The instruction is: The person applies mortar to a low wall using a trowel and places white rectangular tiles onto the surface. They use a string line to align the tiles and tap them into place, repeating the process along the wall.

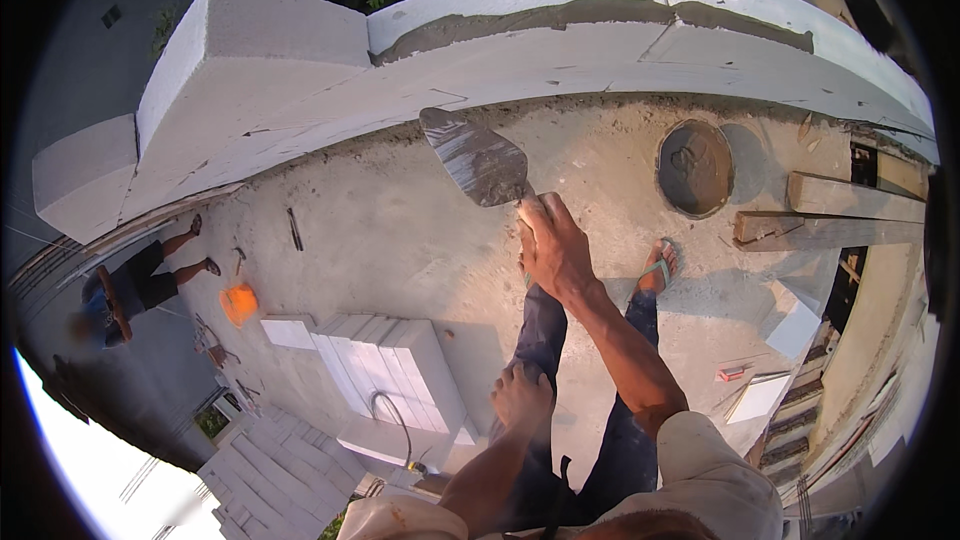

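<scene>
My right hand (556, 248) is closed around the handle of a trowel (474, 156), held above the floor in front of the low wall. Grey smears cover its pointed blade. Resting on my left knee, my left hand (522, 396) has its fingers spread and holds nothing. Beyond the trowel stands the wall of white blocks (480, 65), with a strip of grey mortar (540, 20) along its top. A taller white block (255, 70) rises at the wall's left. To the right of the trowel sits a round bucket (693, 170) containing grey material.
Stacked white blocks (400, 365) stand at lower left, with a cable (398, 410) over them. Farther left are an orange object (239, 304) and another person (130, 290). Wooden beams (820, 230) and a loose white block (792, 318) lie at right.
</scene>
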A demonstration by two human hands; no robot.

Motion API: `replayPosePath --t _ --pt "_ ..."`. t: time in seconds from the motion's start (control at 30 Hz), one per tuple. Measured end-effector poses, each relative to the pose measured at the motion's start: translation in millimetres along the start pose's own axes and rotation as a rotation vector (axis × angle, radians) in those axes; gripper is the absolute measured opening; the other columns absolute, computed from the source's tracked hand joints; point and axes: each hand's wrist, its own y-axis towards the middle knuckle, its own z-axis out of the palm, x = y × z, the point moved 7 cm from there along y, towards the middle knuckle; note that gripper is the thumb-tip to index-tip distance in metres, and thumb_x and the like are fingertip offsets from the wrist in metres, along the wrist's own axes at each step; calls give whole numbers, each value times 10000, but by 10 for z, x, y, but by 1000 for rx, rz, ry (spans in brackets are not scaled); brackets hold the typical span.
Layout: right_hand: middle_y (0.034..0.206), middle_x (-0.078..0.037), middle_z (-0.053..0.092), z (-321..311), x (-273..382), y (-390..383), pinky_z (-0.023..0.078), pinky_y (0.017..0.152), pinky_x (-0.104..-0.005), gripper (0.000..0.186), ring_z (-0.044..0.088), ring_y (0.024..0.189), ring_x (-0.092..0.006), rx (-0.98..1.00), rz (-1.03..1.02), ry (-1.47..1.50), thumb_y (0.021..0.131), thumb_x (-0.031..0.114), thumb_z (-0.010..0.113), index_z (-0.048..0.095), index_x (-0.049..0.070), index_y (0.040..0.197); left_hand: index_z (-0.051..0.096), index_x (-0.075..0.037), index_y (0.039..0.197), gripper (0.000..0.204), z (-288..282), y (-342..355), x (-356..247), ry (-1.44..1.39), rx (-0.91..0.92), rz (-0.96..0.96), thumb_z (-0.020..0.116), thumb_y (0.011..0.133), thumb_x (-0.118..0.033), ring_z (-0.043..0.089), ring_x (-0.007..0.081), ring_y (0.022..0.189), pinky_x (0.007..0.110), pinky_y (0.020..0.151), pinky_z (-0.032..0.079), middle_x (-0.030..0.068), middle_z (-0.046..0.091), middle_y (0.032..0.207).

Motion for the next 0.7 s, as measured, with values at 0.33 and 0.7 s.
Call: replayPosePath --t 0.33,0.7 --pt "1138 -236 725 -1293 -3104 -1628 566 916 -482 416 714 1069 -427 -30 816 -310 989 298 722 627 -11 1251 623 -88 1421 638 130 -67 -204 102 -98 50 713 894 -438 580 378 1307 511 1096 447 162 619 1415" --pt "968 -124 726 -1111 -5229 -1482 605 720 -433 300 732 870 -282 345 693 -720 983 302 702 750 12 929 618 -111 1431 630 126 -44 -467 208 -67 95 696 901 -442 579 371 1315 505 1091 456 151 607 1435"
